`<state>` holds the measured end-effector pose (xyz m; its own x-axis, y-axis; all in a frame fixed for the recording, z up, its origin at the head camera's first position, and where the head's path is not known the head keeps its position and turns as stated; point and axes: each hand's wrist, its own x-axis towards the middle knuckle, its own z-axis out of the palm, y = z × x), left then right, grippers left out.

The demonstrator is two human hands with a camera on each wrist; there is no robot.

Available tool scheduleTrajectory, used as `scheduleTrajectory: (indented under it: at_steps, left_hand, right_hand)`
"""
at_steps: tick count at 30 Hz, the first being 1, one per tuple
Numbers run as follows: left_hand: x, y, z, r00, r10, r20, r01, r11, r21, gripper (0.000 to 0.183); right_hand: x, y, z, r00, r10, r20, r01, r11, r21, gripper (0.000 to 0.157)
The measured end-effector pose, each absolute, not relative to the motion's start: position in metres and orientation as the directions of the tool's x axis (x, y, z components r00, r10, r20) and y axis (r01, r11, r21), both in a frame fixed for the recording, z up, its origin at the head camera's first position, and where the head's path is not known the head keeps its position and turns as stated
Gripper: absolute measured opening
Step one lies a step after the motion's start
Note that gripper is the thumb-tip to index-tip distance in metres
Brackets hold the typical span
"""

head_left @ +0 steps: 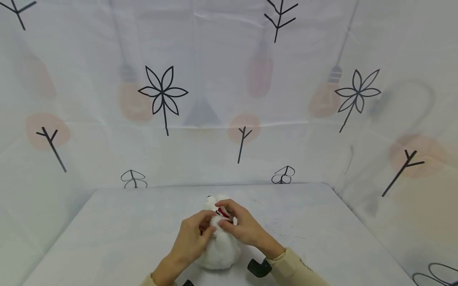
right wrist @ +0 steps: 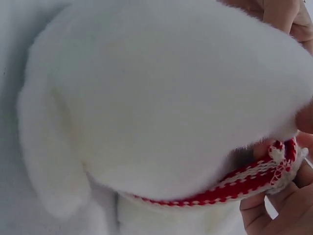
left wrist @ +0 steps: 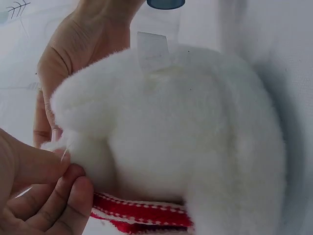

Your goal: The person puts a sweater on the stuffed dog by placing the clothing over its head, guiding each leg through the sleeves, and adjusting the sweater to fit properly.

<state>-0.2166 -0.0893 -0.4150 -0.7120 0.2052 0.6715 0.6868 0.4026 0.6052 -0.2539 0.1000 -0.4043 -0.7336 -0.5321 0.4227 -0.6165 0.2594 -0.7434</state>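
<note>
A white plush toy (head_left: 221, 250) sits upright on the table, a red-and-white knitted scarf (right wrist: 234, 183) around its neck. My left hand (head_left: 193, 236) is at the toy's left side near the neck. In the left wrist view its thumb and fingers pinch a thin whitish edge, apparently of the scarf, whose red band (left wrist: 142, 209) runs up to these fingers. My right hand (head_left: 247, 226) is on the other side and holds the patterned scarf end between curled fingers and thumb. A pale tag (left wrist: 152, 51) sticks out of the fur. The toy hides parts of both hands.
The white tabletop (head_left: 125, 222) spreads around the toy. Behind it hangs a pale curtain (head_left: 207, 159) printed with leaves and twigs, which also rises at both sides. A dark wrist device (head_left: 259, 268) sits by my right sleeve.
</note>
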Motion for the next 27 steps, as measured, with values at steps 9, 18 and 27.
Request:
scheduleTrajectory:
  at_steps: [9, 18, 27]
  left_hand:
    - [-0.215, -0.087, -0.415, -0.739, 0.144, 0.658, 0.652, 0.397, 0.646, 0.036]
    - [-0.220, -0.092, -0.413, -0.708, 0.225, 0.669, 0.677, 0.484, 0.554, 0.051]
    - [-0.224, -0.095, -0.416, -0.751, 0.323, 0.576, 0.659, 0.417, 0.626, 0.074]
  right_hand:
    - [-0.228, 0.092, -0.366, -0.782, -0.544, 0.303, -0.502, 0.263, -0.824, 0.032]
    - [-0.241, 0.090, -0.385, -0.738, -0.571, 0.360, -0.518, 0.137, -0.844, 0.030]
    - [-0.252, 0.091, -0.403, -0.643, -0.560, 0.522, -0.747, 0.309, -0.589, 0.050]
